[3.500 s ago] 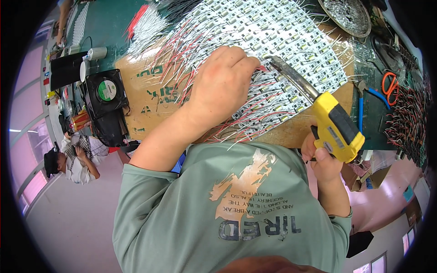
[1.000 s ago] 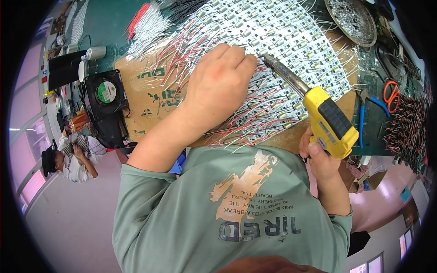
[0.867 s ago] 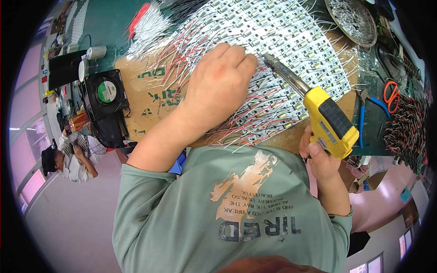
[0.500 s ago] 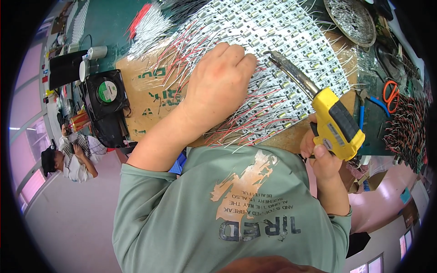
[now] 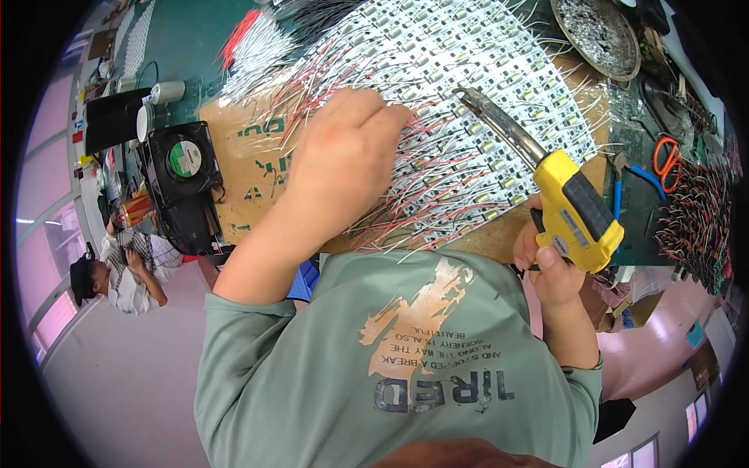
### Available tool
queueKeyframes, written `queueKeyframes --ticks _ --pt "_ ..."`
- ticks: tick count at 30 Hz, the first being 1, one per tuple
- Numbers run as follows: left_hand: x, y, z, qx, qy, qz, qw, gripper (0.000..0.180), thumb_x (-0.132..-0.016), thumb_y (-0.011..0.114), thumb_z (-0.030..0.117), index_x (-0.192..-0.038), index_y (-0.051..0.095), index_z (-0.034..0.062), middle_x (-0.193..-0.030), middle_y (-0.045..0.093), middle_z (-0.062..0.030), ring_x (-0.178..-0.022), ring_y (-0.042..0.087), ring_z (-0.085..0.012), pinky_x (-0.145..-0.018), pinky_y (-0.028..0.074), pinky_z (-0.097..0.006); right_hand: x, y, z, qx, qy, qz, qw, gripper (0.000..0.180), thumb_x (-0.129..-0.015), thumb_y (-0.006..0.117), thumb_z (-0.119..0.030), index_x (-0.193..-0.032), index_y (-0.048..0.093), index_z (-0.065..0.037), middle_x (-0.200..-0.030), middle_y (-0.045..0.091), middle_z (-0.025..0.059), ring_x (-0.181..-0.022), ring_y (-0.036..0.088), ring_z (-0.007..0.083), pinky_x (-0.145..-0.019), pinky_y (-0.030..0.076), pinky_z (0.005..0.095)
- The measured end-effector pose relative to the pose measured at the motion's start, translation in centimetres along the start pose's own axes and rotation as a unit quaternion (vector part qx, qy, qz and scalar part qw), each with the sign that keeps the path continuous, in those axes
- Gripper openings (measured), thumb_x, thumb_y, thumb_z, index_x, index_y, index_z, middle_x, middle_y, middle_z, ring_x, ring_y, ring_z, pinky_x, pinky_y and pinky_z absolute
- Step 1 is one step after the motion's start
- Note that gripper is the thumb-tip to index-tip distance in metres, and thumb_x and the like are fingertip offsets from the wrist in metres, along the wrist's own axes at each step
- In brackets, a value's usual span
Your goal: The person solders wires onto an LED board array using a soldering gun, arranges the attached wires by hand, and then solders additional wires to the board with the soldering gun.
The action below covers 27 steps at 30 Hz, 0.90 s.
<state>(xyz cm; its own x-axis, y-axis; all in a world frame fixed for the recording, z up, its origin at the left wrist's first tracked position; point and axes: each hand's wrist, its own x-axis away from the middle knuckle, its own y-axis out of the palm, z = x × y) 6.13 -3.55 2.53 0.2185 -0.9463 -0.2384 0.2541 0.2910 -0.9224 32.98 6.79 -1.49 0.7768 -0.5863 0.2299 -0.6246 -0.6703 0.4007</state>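
Note:
A large panel of small white circuit boards (image 5: 511,82) lies before me, with red and white wires (image 5: 437,191) sticking out from its left and near parts. Over the wires at its left side is my left hand (image 5: 347,152), its fingers curled together; their tips are turned away, so whatever they pinch is hidden. My right hand (image 5: 552,273) grips a yellow and black soldering gun (image 5: 577,210) at the panel's right. The gun's long metal nose points up and left, and its dark tip hovers over or touches the boards, a short way right of my left fingers.
Brown cardboard (image 5: 234,156) lies under the panel. A black fan (image 5: 183,160) stands left. Beyond are bundled red and white wires (image 5: 261,47). To the right are a round metal dish (image 5: 597,35), orange-handled scissors (image 5: 667,164), blue-handled pliers (image 5: 618,199) and a wire heap (image 5: 690,222). Another person (image 5: 125,269) sits far left.
My left hand has moved left and slightly toward me, away from the soldering gun's tip. The right hand and the gun have stayed almost in place.

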Motion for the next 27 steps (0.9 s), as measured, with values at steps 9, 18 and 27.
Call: queueKeyframes --ticks 9,18,27 --pt "-1.9 -2.0 -1.2 -0.007 -0.003 0.073 0.997 0.012 -0.080 0.069 0.002 -0.091 0.071 0.0083 -0.083 0.065 -0.0068 -0.079 0.064 -0.0256 -0.067 0.051 -0.035 -0.4 0.8 -0.3 0.032 0.039 0.042 0.998 0.068 -0.083 0.068 -0.031 -0.133 0.042 0.007 -0.064 0.045 0.0035 -0.054 0.042 0.0115 -0.049 0.036 0.0252" --pt "-2.2 2.6 -2.2 0.027 0.017 0.046 0.998 0.011 -0.077 0.063 0.002 -0.087 0.068 0.0061 -0.078 0.059 -0.0097 -0.078 0.060 -0.0290 -0.068 0.050 -0.040 -1.9 1.4 -0.3 0.064 0.016 0.026 0.997 0.064 -0.085 0.068 -0.027 -0.131 0.043 0.010 -0.065 0.048 0.0051 -0.051 0.044 0.0121 -0.048 0.038 0.0251" --pt "-2.1 2.7 -2.5 0.032 -0.004 0.015 0.999 0.012 -0.079 0.068 0.005 -0.090 0.070 0.0081 -0.084 0.064 -0.0083 -0.081 0.062 -0.0292 -0.071 0.051 -0.039 -2.0 1.3 0.1 0.077 0.013 0.043 0.996 0.054 -0.085 0.065 -0.022 -0.125 0.047 0.009 -0.065 0.048 0.0052 -0.053 0.046 0.0122 -0.049 0.040 0.0258"
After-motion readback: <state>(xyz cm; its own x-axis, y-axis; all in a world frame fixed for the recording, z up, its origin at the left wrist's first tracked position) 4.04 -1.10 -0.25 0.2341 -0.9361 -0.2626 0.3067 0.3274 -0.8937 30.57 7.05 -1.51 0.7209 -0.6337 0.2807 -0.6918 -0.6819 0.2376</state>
